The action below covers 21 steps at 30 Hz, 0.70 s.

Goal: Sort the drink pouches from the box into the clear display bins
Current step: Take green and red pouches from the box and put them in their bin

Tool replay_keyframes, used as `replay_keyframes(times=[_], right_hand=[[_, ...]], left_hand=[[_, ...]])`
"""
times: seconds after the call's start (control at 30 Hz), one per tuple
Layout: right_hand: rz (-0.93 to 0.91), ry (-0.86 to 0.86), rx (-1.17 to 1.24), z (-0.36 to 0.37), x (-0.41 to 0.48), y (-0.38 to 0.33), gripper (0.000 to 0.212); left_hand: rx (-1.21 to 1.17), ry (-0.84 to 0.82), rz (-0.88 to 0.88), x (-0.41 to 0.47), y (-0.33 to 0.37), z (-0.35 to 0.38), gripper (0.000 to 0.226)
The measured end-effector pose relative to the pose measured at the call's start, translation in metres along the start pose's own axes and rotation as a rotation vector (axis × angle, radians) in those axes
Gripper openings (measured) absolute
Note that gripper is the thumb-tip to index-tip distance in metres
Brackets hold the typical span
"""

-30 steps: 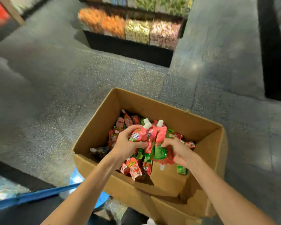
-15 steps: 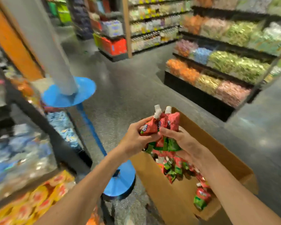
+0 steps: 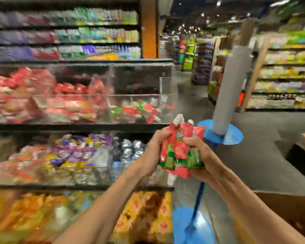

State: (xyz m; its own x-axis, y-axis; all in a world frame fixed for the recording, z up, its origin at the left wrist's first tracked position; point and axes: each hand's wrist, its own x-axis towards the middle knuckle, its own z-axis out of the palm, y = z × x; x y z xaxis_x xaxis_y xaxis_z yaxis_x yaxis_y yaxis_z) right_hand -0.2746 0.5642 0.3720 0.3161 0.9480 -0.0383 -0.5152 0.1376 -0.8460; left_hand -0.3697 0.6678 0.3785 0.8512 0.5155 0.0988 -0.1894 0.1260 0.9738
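Note:
A bunch of red and green drink pouches (image 3: 180, 148) with white caps is held up in front of me. My left hand (image 3: 152, 152) grips the bunch from the left and my right hand (image 3: 201, 155) grips it from the right and below. Ahead and to the upper left stands a clear display bin (image 3: 139, 118) that holds similar red and green pouches. The cardboard box (image 3: 285, 206) shows only as a brown corner at the lower right. The view is blurred by motion.
Tiered clear bins (image 3: 77, 155) of mixed packets fill the left side, with yellow packets (image 3: 148, 217) lowest. A grey post on a blue stand (image 3: 224, 132) rises just right of my hands. An aisle with shelves (image 3: 280, 76) runs beyond.
My view swung left from the box to the display bins. Both hands lifted the bunch of pouches out of the box and carry it toward the bins.

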Motion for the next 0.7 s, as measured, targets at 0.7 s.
replay_keyframes(times=[0.7], right_hand=[[0.022,0.106,0.055,0.115,0.162,-0.056,0.049]], left_hand=[[0.204,0.152,0.435,0.036,0.102,-0.148,0.049]])
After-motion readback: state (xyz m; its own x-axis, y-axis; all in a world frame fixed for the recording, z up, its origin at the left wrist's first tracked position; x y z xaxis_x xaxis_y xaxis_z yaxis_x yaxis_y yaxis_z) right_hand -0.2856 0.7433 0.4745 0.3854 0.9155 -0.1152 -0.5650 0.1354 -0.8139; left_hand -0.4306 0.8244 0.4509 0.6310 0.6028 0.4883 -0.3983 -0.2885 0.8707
